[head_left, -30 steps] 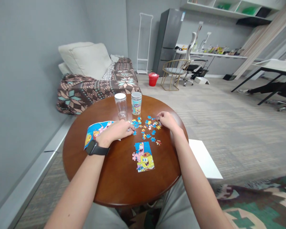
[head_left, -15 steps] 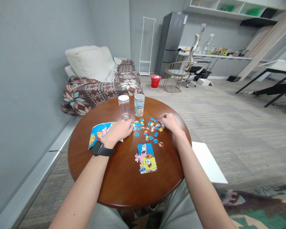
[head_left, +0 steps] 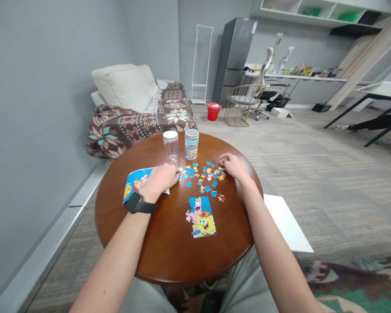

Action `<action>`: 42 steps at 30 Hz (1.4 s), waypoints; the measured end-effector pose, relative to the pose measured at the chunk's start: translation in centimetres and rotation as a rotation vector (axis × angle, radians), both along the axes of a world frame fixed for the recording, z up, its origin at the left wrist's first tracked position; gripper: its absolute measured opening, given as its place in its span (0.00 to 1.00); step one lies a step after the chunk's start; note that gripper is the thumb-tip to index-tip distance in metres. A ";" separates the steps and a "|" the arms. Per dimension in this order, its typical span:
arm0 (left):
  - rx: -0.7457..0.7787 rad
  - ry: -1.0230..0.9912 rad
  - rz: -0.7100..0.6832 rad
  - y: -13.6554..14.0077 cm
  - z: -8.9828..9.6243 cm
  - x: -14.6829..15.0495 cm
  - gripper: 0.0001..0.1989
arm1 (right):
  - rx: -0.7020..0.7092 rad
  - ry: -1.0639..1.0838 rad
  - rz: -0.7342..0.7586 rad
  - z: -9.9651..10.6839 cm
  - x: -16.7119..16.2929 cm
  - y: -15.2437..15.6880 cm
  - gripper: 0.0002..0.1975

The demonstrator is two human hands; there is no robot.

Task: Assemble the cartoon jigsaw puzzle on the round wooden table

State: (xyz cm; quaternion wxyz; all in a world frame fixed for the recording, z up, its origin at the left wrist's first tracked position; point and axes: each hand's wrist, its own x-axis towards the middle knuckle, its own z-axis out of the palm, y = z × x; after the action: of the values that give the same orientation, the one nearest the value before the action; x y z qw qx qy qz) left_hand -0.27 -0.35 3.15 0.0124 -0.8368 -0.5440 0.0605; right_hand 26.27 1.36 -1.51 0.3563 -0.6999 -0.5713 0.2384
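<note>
My left hand [head_left: 163,179], with a black watch [head_left: 136,203] on the wrist, rests at the left side of loose jigsaw pieces [head_left: 191,171]. Its fingers are curled together, and what is in them is hidden. At the right side of the pile, my right hand [head_left: 233,166] has its fingers bent loosely and slightly apart, touching or just over the pieces. Closer to me lies a joined section of the puzzle [head_left: 203,217] with a pink and a yellow cartoon figure. A picture sheet [head_left: 135,184] lies partly under my left hand and wrist.
A clear jar [head_left: 171,148] with a white lid and a printed tin [head_left: 191,145] stand at the back of the round brown table [head_left: 169,256]. Beyond are a sofa [head_left: 140,119], a red bin [head_left: 213,111] and chairs. A white board [head_left: 286,224] is at right.
My left hand has drawn back slightly to the left from the pieces. My right hand stays nearly in place. The joined puzzle section looks the same.
</note>
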 end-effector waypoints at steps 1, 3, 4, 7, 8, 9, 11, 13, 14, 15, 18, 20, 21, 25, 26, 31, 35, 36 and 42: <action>-0.006 -0.005 -0.011 0.0 0.0 0.0 0.19 | -0.011 0.028 0.042 -0.1 -0.1 0.0 0.17; -0.021 -0.025 -0.052 -0.1 0.1 0.0 0.18 | -0.008 0.044 0.114 -0.2 -0.5 -0.1 0.19; -0.030 -0.036 -0.076 -0.1 0.2 0.0 0.17 | 0.004 0.026 0.138 -0.2 -0.6 -0.1 0.19; -0.048 -0.061 -0.131 -0.2 0.4 0.0 0.16 | 0.072 -0.060 0.201 -0.2 -1.0 -0.3 0.18; -0.054 -0.066 -0.141 -0.2 0.4 0.0 0.16 | 0.088 -0.087 0.234 -0.2 -1.1 -0.3 0.17; -0.060 -0.070 -0.147 -0.2 0.4 0.0 0.15 | 0.096 -0.113 0.273 -0.2 -1.2 -0.4 0.16; -0.066 -0.079 -0.143 -0.1 0.4 0.0 0.15 | 0.091 -0.167 0.344 -0.2 -1.3 -0.5 0.15; -0.054 -0.084 -0.112 -0.1 0.4 -0.1 0.15 | 0.084 -0.208 0.385 -0.1 -1.4 -0.5 0.15; -0.047 -0.083 -0.091 0.0 0.4 -0.2 0.16 | 0.087 -0.219 0.395 -0.1 -1.5 -0.6 0.15; -0.044 -0.082 -0.074 0.0 0.4 -0.4 0.17 | 0.090 -0.221 0.402 -0.1 -1.6 -0.6 0.14; -0.068 -0.090 -0.067 0.2 0.2 -0.9 0.18 | 0.099 -0.201 0.427 -0.1 -1.8 -0.5 0.14; -0.085 -0.104 -0.088 0.4 0.1 -1.3 0.18 | 0.100 -0.176 0.443 -0.1 -1.9 -0.5 0.14; -0.091 -0.112 -0.097 0.5 0.0 -1.4 0.19 | 0.100 -0.165 0.449 -0.1 -1.9 -0.6 0.14; -0.133 -0.106 -0.102 0.7 -0.3 -1.6 0.22 | 0.101 -0.177 0.501 0.2 -2.1 -0.8 0.14; -0.140 -0.101 -0.102 0.7 -0.3 -1.6 0.22 | 0.105 -0.189 0.517 0.3 -2.1 -0.9 0.14; -0.123 -0.118 -0.174 0.7 -0.2 -1.5 0.17 | 0.102 -0.230 0.563 0.9 -2.3 -1.3 0.20; -0.112 -0.115 -0.245 0.7 -0.1 -1.2 0.13 | 0.092 -0.213 0.572 0.9 -2.3 -1.2 0.20; -0.107 -0.114 -0.241 0.7 -0.2 -1.2 0.13 | 0.091 -0.202 0.566 0.8 -2.3 -1.2 0.19; -0.110 -0.100 -0.203 0.8 -0.4 -0.9 0.16 | 0.091 -0.119 0.547 0.2 -2.2 -0.8 0.16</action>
State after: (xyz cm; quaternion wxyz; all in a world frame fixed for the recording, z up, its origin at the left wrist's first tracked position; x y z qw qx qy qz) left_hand -1.18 0.46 2.73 -0.0544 -0.8890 -0.4523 0.0467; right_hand 24.09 0.56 -1.28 0.2758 -0.5156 -0.7691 0.2583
